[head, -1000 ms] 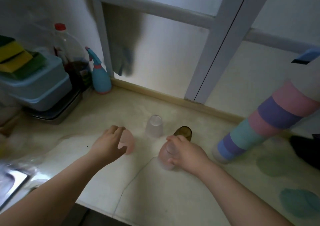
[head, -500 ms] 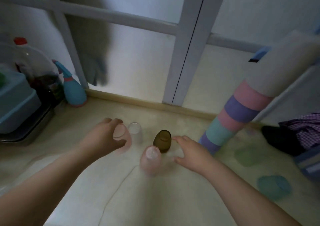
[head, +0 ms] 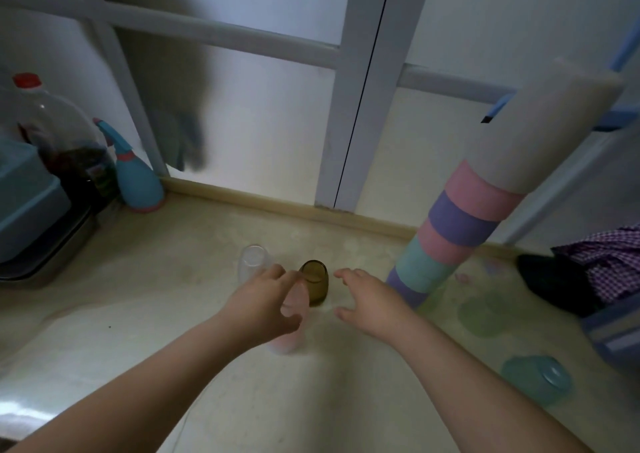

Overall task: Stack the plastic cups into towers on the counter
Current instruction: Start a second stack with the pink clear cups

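Left hand [head: 265, 308] is wrapped around a pink cup [head: 289, 340] stacked on the bench [head: 145, 314]; right hand [head: 369, 300] hovers spread and empty beside the olive cup [head: 314, 281]. A careless sideways nudge could tip the olive or clear cup [head: 252, 262], both standing close.

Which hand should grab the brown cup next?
Right, probably. The right hand is open and empty beside the brown cup, with nothing between them. The left hand is busy, wrapped around the pink cup.
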Tool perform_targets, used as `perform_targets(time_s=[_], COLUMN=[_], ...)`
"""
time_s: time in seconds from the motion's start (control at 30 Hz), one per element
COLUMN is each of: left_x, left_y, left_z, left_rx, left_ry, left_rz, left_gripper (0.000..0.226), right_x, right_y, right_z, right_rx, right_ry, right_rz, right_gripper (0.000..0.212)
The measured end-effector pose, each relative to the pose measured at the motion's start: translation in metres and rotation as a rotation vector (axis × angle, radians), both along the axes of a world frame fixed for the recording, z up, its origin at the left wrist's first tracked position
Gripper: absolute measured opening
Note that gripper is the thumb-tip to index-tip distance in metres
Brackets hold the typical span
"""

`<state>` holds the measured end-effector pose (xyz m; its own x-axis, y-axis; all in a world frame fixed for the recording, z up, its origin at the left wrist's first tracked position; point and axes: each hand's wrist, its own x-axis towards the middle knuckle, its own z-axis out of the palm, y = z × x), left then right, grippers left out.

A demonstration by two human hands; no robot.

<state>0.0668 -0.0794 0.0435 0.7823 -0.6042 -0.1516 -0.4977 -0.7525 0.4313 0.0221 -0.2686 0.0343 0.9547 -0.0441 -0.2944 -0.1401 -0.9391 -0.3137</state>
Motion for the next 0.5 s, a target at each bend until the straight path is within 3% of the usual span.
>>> perform_targets(time_s=[0.13,0.27,0.5], left_x=[0.005,0.024,0.066], left_y=[0.007,0.021,0.048], left_z=[0.006,0.024,0.004], left_rx=[-0.078,-0.179,-0.046], left_ry=[0.029,-0.033,-0.093], left_rz=[0.038,0.099,0.173], left_gripper=[0.074,0.063,0.055], right_x=[0.011,0.036,0.078], right_y=[0.003,0.01,0.022], right_z=[-0.004,-0.009,-0.036], right_rx=[0.026,0.007,-0.05], right_ry=[-0.008,-0.012,0.077], right_rz=[0.008,0.029,0.052], right_gripper=[0.057,0.06,0.068])
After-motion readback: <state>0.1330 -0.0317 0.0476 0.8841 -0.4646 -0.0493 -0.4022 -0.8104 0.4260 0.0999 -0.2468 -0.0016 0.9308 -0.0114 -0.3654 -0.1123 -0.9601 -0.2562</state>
